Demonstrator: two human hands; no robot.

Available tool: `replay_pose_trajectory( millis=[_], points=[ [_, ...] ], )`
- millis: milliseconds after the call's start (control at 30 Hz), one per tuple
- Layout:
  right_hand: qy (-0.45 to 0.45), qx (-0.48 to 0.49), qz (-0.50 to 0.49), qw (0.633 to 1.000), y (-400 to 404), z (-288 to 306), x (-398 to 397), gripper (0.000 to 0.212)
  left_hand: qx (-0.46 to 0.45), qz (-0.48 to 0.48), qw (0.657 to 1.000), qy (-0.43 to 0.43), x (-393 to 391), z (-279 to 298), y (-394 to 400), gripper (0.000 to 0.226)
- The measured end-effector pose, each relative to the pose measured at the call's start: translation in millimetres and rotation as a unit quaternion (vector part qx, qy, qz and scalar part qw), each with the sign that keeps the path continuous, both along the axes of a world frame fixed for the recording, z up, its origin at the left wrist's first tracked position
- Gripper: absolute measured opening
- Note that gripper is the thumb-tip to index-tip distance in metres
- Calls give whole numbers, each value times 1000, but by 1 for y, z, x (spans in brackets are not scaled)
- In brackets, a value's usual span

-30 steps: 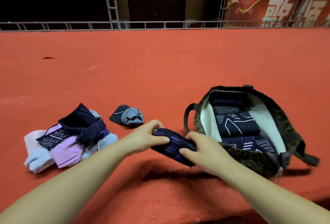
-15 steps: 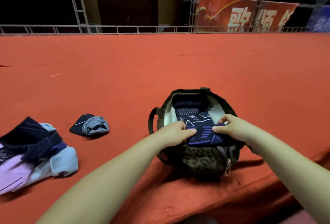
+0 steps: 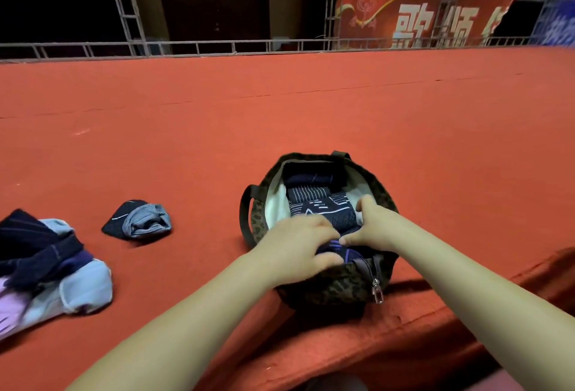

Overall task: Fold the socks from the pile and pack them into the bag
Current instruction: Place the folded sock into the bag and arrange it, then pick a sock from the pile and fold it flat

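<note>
Nearest the camera, both forearms reach forward over the front edge of the red-carpeted desk to the bag, which stands open just behind that edge. The left hand lies over the near part of the bag's mouth, its fingers curled down onto a folded dark sock with purple stripes and pressing it in against the bag's near wall. The right hand meets the same sock from the bag's right side, thumb tip on the sock and the other fingers bent down inside the mouth; how far they wrap round it cannot be told. The bag's zipper pull hangs on its near wall. Deeper in the bag, beyond the hands, more folded dark socks lie packed in a row against the pale lining. To the bag's left, a rolled dark and grey sock lies alone on the desk. Further left of the bag, at the picture's edge, sits the pile of loose socks in navy, light blue and lilac. Far behind the bag, a metal rail runs along the desk's back edge, with a red banner beyond it.
</note>
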State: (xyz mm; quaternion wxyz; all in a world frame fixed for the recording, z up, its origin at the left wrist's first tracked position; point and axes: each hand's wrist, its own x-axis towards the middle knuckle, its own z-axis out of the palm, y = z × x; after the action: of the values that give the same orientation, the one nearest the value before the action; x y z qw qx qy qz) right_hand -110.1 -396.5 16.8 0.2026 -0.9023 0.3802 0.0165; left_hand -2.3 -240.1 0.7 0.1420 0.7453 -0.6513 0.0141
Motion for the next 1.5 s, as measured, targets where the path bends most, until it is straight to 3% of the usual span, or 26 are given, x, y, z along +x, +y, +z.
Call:
replay_pose_trajectory(
  millis=[67,167,333,500,567,667,800,900,967,1100,1200,1300,1433,1500],
  points=[
    [-14,5,9,1000,-2,0,-2,89,97,-21,995,6,-6,-10,-1,56],
    [-36,3,17,999,-4,3,-6,98,127,-5,992,17,-5,-15,-3,60],
    [-125,-32,46,991,15,19,5,84,43,4,995,88,18,-4,14,45],
    [-165,-19,139,976,65,26,46,53,-22,110,974,196,67,-6,65,37],
    [-184,-13,170,968,94,17,69,45,-52,159,958,233,91,-14,92,23],
    [-190,-6,210,959,134,-12,109,40,-67,242,925,284,127,-37,129,13],
    [-127,78,235,961,168,-60,168,28,-114,353,857,358,173,-80,164,23],
    [-120,147,192,963,176,-101,201,23,-144,386,817,403,188,-106,175,18],
    [-137,143,139,970,181,-121,227,23,-191,399,783,438,199,-118,178,11],
    [-226,159,76,958,176,-129,277,19,-336,401,688,503,208,-118,166,11],
    [-301,216,53,927,172,-136,319,37,-369,379,661,532,216,-116,165,14],
    [-345,240,66,905,184,-131,354,37,-391,373,617,573,224,-115,168,16],
    [-285,270,150,908,192,-134,386,53,-396,366,616,574,226,-115,167,15],
    [-268,267,167,910,192,-137,385,44,-399,374,623,560,226,-116,168,17]
  ],
)
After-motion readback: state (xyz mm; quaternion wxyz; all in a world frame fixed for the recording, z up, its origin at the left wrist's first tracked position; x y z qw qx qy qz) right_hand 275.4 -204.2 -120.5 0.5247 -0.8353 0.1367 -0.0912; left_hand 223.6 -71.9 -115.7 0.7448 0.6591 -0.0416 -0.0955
